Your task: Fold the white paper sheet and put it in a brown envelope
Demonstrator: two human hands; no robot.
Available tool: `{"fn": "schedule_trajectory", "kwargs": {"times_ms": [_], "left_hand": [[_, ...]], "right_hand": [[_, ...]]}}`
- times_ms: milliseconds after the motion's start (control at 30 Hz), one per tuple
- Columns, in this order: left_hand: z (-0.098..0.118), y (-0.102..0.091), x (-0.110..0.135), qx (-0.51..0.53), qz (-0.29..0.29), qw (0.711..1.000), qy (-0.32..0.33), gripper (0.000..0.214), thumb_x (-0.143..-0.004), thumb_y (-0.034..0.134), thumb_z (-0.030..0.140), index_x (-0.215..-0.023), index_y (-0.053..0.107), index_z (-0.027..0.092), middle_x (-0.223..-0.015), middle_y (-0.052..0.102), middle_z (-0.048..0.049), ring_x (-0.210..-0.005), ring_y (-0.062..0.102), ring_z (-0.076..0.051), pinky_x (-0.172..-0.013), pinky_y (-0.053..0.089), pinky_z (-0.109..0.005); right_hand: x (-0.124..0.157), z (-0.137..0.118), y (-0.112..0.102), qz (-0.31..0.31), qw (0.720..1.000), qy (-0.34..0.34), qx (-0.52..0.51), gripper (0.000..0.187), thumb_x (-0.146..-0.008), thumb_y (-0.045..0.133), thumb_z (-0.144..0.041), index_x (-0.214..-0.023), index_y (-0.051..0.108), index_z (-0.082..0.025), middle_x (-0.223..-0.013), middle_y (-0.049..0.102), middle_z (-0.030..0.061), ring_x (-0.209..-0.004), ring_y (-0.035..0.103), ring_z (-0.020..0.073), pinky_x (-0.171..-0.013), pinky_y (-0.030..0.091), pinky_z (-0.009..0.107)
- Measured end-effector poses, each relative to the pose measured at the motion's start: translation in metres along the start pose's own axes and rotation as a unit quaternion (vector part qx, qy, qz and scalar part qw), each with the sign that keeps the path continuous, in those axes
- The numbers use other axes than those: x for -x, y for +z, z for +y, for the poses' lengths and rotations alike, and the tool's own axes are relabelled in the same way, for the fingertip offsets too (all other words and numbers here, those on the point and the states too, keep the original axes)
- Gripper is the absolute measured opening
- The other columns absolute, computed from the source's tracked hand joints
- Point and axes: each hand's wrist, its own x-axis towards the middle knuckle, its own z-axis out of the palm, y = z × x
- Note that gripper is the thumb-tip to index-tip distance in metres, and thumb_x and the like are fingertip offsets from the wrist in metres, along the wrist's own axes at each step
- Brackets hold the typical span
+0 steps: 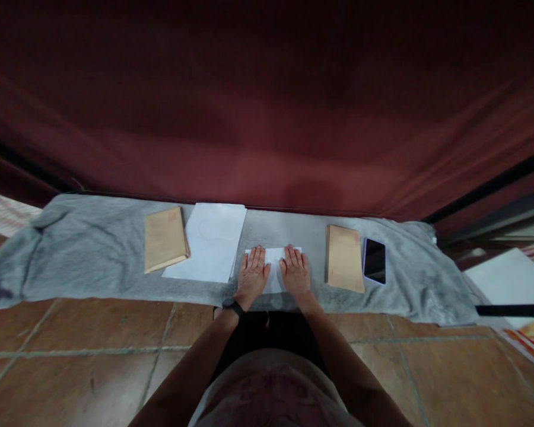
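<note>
A white sheet of paper (275, 274), which looks folded, lies on the grey cloth in front of me. My left hand (252, 274) rests flat on its left side, fingers stretched forward. On the right side of the same sheet my right hand (295, 273) lies flat too, with its thumb pointing inward. The palms cover both ends of the sheet; its middle shows between the thumbs. Just left of my left hand is a stack of larger white paper (213, 243).
Brown envelopes (164, 237) overlap the paper stack's left edge. More brown envelopes (345, 258) lie right of my hands, beside a phone (374, 261) with a dark screen. The grey cloth (102, 249) covers a long narrow surface against a dark red fabric wall (267, 136).
</note>
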Motion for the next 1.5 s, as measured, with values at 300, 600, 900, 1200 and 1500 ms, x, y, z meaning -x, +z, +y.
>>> {"fn": "schedule_trajectory", "kwargs": {"times_ms": [300,600,900,1200,1500], "left_hand": [[-0.009,0.006,0.006,0.018,0.038,0.998,-0.035,0.060,-0.102,0.031,0.036,-0.154,0.035,0.007,-0.160,0.036,-0.0169,-0.152,0.028,-0.027,-0.123,0.027,-0.050],[-0.013,0.007,0.009,0.023,0.064,0.996,-0.056,0.061,-0.102,0.031,0.037,-0.154,0.034,0.006,-0.158,0.039,-0.0189,-0.151,0.030,-0.029,-0.121,0.031,-0.051],[-0.013,-0.001,0.009,0.025,0.072,0.996,-0.053,0.061,-0.103,0.030,0.038,-0.154,0.035,0.004,-0.157,0.040,-0.0209,-0.150,0.033,-0.031,-0.121,0.032,-0.052],[0.024,-0.005,0.014,0.041,0.005,0.998,0.056,0.057,-0.102,0.028,0.026,-0.157,0.030,0.009,-0.161,0.036,-0.0147,-0.153,0.026,-0.025,-0.125,0.027,-0.050],[0.018,-0.002,0.017,0.016,-0.016,0.999,0.040,0.056,-0.102,0.030,0.026,-0.153,0.037,0.006,-0.161,0.035,-0.0150,-0.153,0.026,-0.025,-0.125,0.025,-0.047]], "right_hand": [[0.003,0.015,-0.001,0.023,0.998,0.052,0.008,0.054,-0.107,0.031,-0.036,-0.153,0.041,-0.010,-0.156,0.045,0.0165,-0.143,0.042,0.0288,-0.118,0.030,0.051],[0.008,0.022,0.000,0.062,0.996,0.060,0.012,0.056,-0.107,0.029,-0.036,-0.153,0.039,-0.007,-0.154,0.046,0.0189,-0.141,0.044,0.0305,-0.117,0.032,0.050],[0.011,0.024,-0.004,0.065,0.995,0.080,0.003,0.055,-0.107,0.029,-0.035,-0.152,0.040,-0.005,-0.155,0.044,0.0211,-0.144,0.041,0.0300,-0.118,0.032,0.051],[0.014,-0.001,-0.011,-0.008,0.997,-0.050,-0.055,0.049,-0.106,0.032,-0.027,-0.149,0.046,-0.009,-0.156,0.046,0.0141,-0.148,0.036,0.0229,-0.121,0.032,0.046],[0.016,-0.008,-0.010,-0.032,0.997,-0.047,-0.042,0.048,-0.106,0.034,-0.032,-0.150,0.046,-0.015,-0.158,0.043,0.0106,-0.148,0.037,0.0243,-0.122,0.028,0.047]]}}
